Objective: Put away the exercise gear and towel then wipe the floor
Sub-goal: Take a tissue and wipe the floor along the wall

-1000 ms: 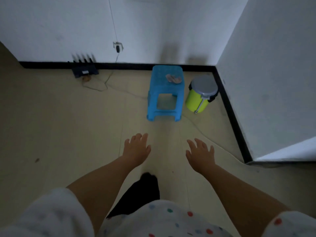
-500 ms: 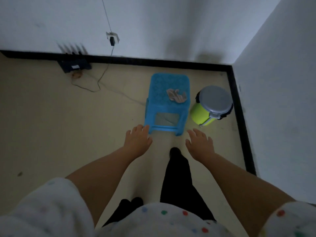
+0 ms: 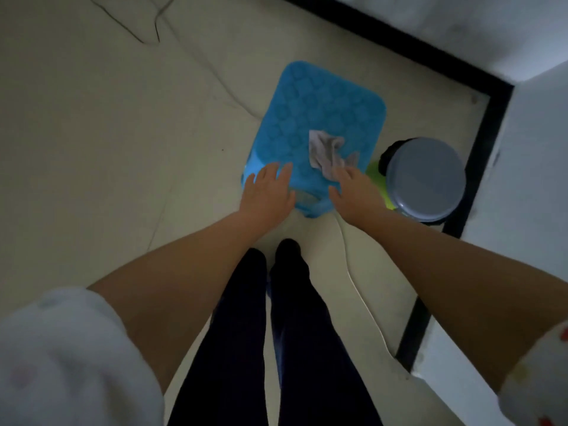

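A crumpled grey cloth (image 3: 326,153) lies on the seat of a blue plastic stool (image 3: 319,118). My right hand (image 3: 356,193) is over the stool's near right corner, fingers spread, fingertips at the cloth's near edge; I cannot tell whether they touch it. My left hand (image 3: 266,195) hovers open over the stool's near left corner and holds nothing. Both forearms are bare and reach forward over my dark trouser legs (image 3: 270,333).
A lime-green bin with a grey lid (image 3: 425,176) stands just right of the stool, in the corner. Black skirting (image 3: 479,149) lines white walls behind and to the right. A thin cable (image 3: 359,290) runs along the beige floor; another lies at the top left.
I have stepped up to the stool and now look down on it. Both hands moved forward, from short of the stool to over its near edge; the right reached the cloth.
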A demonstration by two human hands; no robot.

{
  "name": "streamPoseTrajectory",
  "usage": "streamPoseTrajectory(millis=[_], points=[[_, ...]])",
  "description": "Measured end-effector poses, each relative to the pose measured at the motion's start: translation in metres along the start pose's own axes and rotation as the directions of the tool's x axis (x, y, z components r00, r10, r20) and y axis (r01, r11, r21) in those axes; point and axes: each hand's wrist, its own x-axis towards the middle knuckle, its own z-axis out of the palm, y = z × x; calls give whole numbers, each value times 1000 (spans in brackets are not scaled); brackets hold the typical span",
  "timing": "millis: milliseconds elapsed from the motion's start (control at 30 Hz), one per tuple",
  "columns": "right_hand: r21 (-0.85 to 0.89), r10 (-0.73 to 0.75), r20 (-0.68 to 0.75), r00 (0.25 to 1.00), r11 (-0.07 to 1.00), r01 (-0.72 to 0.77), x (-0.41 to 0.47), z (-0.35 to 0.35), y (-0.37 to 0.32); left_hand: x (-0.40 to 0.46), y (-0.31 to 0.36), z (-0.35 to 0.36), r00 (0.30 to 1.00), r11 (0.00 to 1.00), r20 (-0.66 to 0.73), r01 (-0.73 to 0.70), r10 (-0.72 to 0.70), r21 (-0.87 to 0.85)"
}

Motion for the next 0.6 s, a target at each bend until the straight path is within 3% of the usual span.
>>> streamPoseTrajectory(millis=[167,267,367,433,500,600], points=[[-88,-17,-62,998,996,11,86,54,14,68,-39,74,996,986,36,-83,79,146],[-246,6,-243,970,967,-68,107,78,19,90,-61,102,984,956,-38,-159,174,245],[-281,-26,-394,919,955,-94,121,88,29,94,-67,116,968,936,-111,-185,227,298],[-215,-42,-395,917,975,-48,128,84,38,93,-67,117,974,939,-81,-178,210,293],[-32,-29,-365,931,999,19,130,68,39,92,-63,105,982,941,-26,-171,186,291],[164,85,-184,979,985,-55,116,36,22,95,-57,68,971,952,205,-171,119,253]])
